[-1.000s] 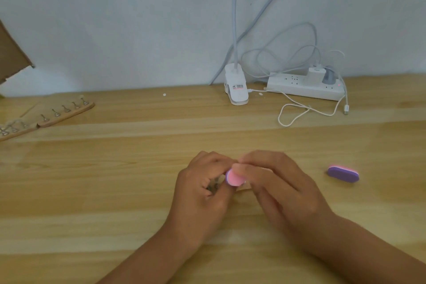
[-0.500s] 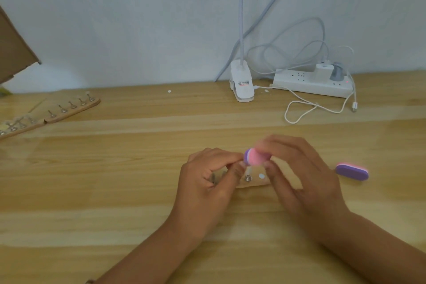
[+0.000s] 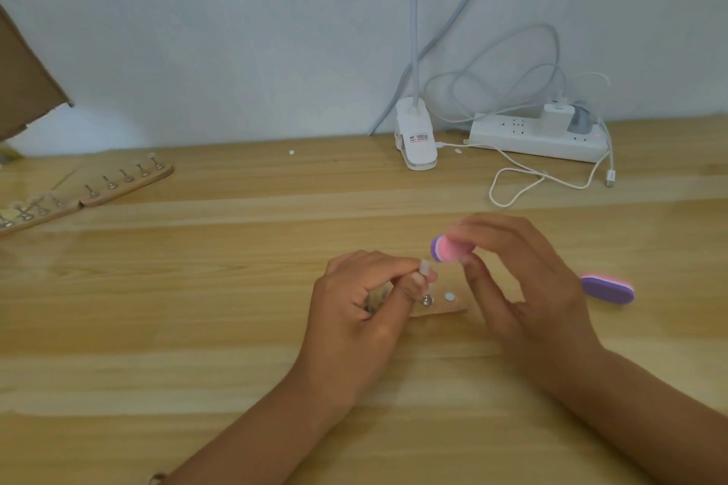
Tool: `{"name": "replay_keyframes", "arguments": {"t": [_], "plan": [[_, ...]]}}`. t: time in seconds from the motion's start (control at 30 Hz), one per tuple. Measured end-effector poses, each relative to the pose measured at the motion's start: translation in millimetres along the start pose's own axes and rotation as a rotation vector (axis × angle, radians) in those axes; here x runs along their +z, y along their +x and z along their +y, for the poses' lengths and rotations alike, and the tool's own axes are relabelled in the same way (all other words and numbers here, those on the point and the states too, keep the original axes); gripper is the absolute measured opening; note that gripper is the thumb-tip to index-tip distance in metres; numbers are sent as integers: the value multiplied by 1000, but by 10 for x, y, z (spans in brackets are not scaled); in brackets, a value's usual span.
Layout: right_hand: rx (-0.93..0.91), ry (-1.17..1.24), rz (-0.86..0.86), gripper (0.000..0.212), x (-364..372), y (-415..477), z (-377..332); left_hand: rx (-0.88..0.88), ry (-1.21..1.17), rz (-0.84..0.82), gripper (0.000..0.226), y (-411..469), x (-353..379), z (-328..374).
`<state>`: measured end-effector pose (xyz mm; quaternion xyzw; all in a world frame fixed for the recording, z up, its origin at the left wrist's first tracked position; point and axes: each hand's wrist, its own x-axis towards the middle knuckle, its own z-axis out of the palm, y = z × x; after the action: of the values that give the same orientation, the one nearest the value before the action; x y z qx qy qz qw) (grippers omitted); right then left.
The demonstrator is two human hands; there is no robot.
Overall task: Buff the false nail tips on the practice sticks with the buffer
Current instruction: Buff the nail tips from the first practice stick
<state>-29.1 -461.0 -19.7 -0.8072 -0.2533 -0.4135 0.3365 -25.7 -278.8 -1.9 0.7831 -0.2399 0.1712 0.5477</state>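
My left hand [image 3: 362, 303] pinches a pale false nail tip [image 3: 424, 269] on its practice stick, between thumb and forefinger, over a small wooden holder [image 3: 443, 307]. The holder shows a metal stud [image 3: 427, 301] and a white dot; most of it is hidden under my left hand. My right hand [image 3: 516, 287] pinches a pink and purple buffer [image 3: 447, 248] at its fingertips, lifted just up and right of the nail tip, apart from it. A second purple and pink buffer [image 3: 608, 287] lies on the table to the right.
Two wooden strips with several practice sticks [image 3: 118, 181] lie at the far left. A white lamp clip [image 3: 415, 146], a power strip [image 3: 539, 138] and loose white cables [image 3: 551, 177] sit along the wall. Cardboard [image 3: 23, 91] juts in at upper left.
My right hand has lifted the buffer up and to the right, off the nail tip. The tip now shows between my left fingers, and the holder's stud and dot are uncovered.
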Motion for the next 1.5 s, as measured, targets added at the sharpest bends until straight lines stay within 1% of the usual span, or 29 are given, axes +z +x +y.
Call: {"name": "replay_keyframes", "arguments": {"t": [0.07,0.13,0.2,0.27,0.33,0.4,0.47,0.53,0.57,0.63,0.7,0.77,0.83,0.9,0.97,1.03,1.1,1.13,1.2,1.23,1.27,1.33,1.4,1.47,1.5], "plan": [[-55,13,1,29,11,-22,-43,16,3,-17,11,5,3,10],[-100,10,-43,29,40,-52,-64,35,15,-25,13,3,4,11],[-33,-38,-41,26,20,-21,-8,8,6,-16,12,-4,2,0],[27,-45,2,26,-4,11,10,-15,-7,-13,12,-5,1,5],[-29,-5,2,28,6,-5,-42,5,-1,-26,12,5,5,17],[-101,18,-52,29,44,-53,-86,33,7,-28,15,5,5,17],[-47,-15,-62,28,27,-30,-26,19,-13,-21,15,-2,-1,10],[56,-41,-11,27,-7,14,24,-5,-43,-18,18,-8,-8,21],[63,-31,11,27,-20,23,21,-10,-47,-27,19,-8,-8,33],[-2,9,4,28,-2,-3,-47,5,-22,-59,18,-1,-5,42],[-91,26,-56,30,35,-53,-84,23,5,-81,19,0,1,32],[-61,-1,-63,30,18,-31,-28,5,-12,-85,22,1,5,21],[-1,-10,-3,29,-9,-2,6,1,1,-80,24,1,5,21],[-55,14,0,31,-5,-16,-29,10,14,-102,23,-3,8,13],[-123,43,-77,33,29,-45,-44,13,11,-141,22,-11,10,-5],[-56,31,-89,32,21,-10,11,-1,-4,-162,25,-21,12,-20],[-4,26,-27,33,-3,14,31,16,6,-158,27,-21,15,-4],[-33,37,-23,34,-6,3,17,26,3,-162,27,-17,17,4],[-114,76,-92,37,8,-40,-28,39,-14,-167,25,-5,21,1],[-118,77,-120,37,12,-42,-17,34,-24,-167,25,-3,20,-8],[-86,66,-125,36,8,-27,11,27,-34,-167,26,-4,20,-15],[-10,44,-68,36,-7,15,42,23,-46,-168,28,-5,19,-10],[-50,53,-41,39,-2,5,10,39,-40,-177,29,-2,25,-1],[-117,71,-97,41,21,-39,-35,52,-25,-177,28,2,32,-9],[-116,66,-117,40,24,-42,-17,42,-34,-176,28,1,33,-16]]}}
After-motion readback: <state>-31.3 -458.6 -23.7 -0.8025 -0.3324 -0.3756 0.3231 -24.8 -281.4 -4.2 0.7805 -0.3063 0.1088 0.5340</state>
